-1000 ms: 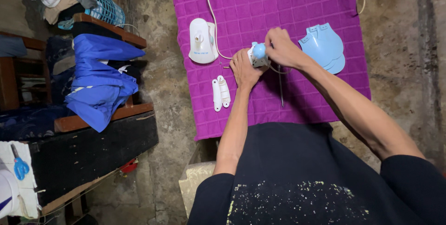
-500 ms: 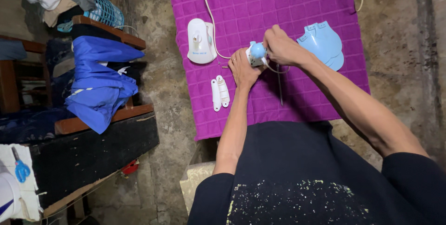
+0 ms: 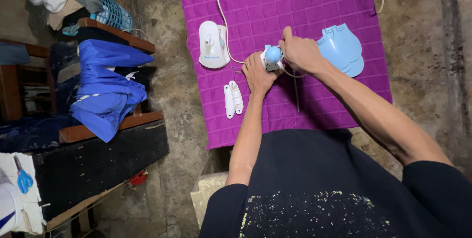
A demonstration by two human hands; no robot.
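Both hands' fingers grip small blue-white part [image 3: 272, 57] over purple mat [image 3: 314, 2]; mesh basket [image 3: 112, 16] contents unclear.

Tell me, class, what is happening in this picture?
A person leans over a purple quilted cloth on the floor, gripping a small white and light-blue part with both hands: left hand beneath it, right hand clasping it from the side. Around them on the cloth lie a white housing with a cream cord, two small white pieces and light-blue shells.
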